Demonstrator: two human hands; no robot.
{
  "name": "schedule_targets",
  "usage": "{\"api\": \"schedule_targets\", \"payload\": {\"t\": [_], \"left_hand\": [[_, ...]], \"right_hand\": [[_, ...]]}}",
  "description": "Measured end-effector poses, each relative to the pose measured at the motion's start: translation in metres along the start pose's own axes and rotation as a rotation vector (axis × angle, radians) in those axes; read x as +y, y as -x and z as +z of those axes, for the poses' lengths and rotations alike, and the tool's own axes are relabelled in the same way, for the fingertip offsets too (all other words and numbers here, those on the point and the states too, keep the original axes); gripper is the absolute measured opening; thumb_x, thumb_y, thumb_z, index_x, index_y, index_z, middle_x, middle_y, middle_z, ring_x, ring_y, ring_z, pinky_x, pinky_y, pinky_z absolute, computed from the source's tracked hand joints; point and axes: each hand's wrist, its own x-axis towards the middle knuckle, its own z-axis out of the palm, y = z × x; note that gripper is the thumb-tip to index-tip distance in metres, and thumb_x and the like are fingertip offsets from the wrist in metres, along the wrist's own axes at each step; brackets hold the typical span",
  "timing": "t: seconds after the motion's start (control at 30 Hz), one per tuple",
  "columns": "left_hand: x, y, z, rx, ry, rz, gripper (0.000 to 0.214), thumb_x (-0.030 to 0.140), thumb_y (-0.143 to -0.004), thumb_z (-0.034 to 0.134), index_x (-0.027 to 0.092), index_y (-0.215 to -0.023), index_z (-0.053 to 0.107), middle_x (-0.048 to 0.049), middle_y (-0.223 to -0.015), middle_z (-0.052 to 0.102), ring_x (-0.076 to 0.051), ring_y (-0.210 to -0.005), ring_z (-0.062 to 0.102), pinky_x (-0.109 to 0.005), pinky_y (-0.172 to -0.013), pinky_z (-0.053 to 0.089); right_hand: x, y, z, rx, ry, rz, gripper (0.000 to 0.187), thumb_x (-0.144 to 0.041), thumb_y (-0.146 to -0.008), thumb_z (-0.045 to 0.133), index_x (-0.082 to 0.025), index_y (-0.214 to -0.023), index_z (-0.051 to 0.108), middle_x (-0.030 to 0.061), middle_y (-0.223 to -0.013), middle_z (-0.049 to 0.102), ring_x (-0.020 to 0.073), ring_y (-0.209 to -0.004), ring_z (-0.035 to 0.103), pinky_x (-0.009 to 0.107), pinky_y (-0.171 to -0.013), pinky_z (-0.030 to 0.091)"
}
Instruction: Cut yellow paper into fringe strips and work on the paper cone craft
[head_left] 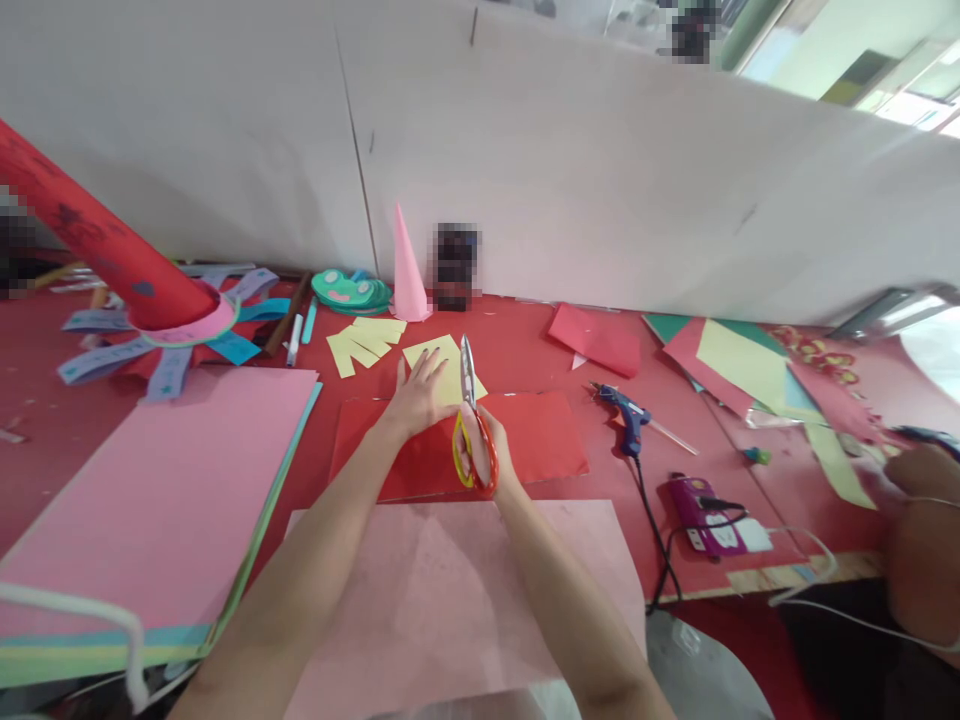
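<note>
My right hand (480, 455) is closed round the red and yellow handles of a pair of scissors (469, 400), whose blades point away from me over a yellow paper piece (439, 358). My left hand (421, 395) lies flat with fingers spread, pressing on that yellow piece. Both hands rest over a red paper sheet (547, 440) on the red table. A cluster of cut yellow strips (365, 342) lies just beyond my left hand.
A stack of large pink sheets (150, 480) lies left, another pink sheet (450, 590) near me. A pink paper cone (407, 265), green mask (351, 291), blue glue gun (626, 412), purple device (705, 515) and coloured papers (742, 365) lie around. Another person's arm (922, 540) is at right.
</note>
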Motion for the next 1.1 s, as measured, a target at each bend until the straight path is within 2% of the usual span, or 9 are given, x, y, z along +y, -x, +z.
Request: {"api": "schedule_targets", "payload": {"t": [0.17,0.23,0.47,0.67,0.83,0.97,1.1], "left_hand": [[0.006,0.000,0.001,-0.093,0.028,0.006,0.071,0.035,-0.075,0.055,0.017,-0.140,0.033,-0.0149,-0.144,0.039,-0.026,-0.135,0.033,-0.047,-0.113,0.016],[0.006,-0.001,0.000,-0.094,0.053,0.010,0.070,0.034,-0.075,0.055,0.016,-0.140,0.033,-0.0147,-0.143,0.041,-0.026,-0.134,0.035,-0.045,-0.112,0.020],[0.001,-0.002,-0.002,-0.068,0.118,0.060,0.064,0.028,-0.077,0.054,0.014,-0.137,0.036,-0.0151,-0.139,0.045,-0.026,-0.131,0.039,-0.046,-0.111,0.022],[0.001,-0.005,-0.003,-0.099,0.061,0.142,0.046,0.022,-0.079,0.053,0.014,-0.124,0.052,-0.0128,-0.128,0.056,-0.024,-0.119,0.051,-0.038,-0.104,0.036],[0.006,-0.004,-0.007,-0.112,0.046,0.093,0.031,0.025,-0.084,0.048,0.020,-0.111,0.061,-0.0085,-0.119,0.062,-0.022,-0.110,0.057,-0.031,-0.092,0.045],[0.009,-0.002,-0.011,-0.068,0.083,0.001,0.033,0.028,-0.090,0.037,0.021,-0.110,0.062,-0.0071,-0.113,0.066,-0.021,-0.101,0.062,-0.029,-0.083,0.047],[0.010,-0.001,-0.012,-0.069,0.082,-0.022,0.034,0.024,-0.088,0.038,0.022,-0.113,0.060,-0.0059,-0.113,0.066,-0.021,-0.099,0.062,-0.028,-0.077,0.047]], "right_hand": [[0.006,-0.001,-0.001,0.018,0.000,-0.039,0.039,-0.057,-0.081,0.052,-0.020,-0.072,0.044,-0.0079,-0.046,0.045,0.0039,-0.027,0.036,0.016,-0.027,0.029],[0.007,-0.001,-0.001,0.022,-0.008,-0.042,0.038,-0.056,-0.081,0.053,-0.020,-0.073,0.046,-0.0077,-0.047,0.046,0.0039,-0.027,0.036,0.016,-0.027,0.029],[0.008,0.000,-0.001,0.007,-0.013,-0.042,0.036,-0.056,-0.081,0.053,-0.021,-0.076,0.047,-0.0081,-0.047,0.047,0.0049,-0.026,0.035,0.017,-0.025,0.029],[0.007,-0.001,-0.002,0.002,-0.009,-0.024,0.038,-0.057,-0.081,0.053,-0.021,-0.073,0.045,-0.0081,-0.046,0.045,0.0043,-0.026,0.036,0.016,-0.026,0.029],[0.006,-0.001,-0.001,0.006,-0.014,-0.005,0.040,-0.059,-0.080,0.053,-0.020,-0.072,0.046,-0.0085,-0.043,0.043,0.0044,-0.027,0.035,0.016,-0.027,0.030],[0.008,-0.002,-0.001,0.012,-0.005,-0.014,0.038,-0.058,-0.081,0.052,-0.021,-0.076,0.047,-0.0087,-0.046,0.044,0.0047,-0.027,0.035,0.017,-0.027,0.030],[0.008,-0.002,-0.001,0.006,0.006,-0.004,0.036,-0.057,-0.081,0.052,-0.021,-0.076,0.045,-0.0087,-0.048,0.044,0.0049,-0.026,0.036,0.017,-0.026,0.030]]}}
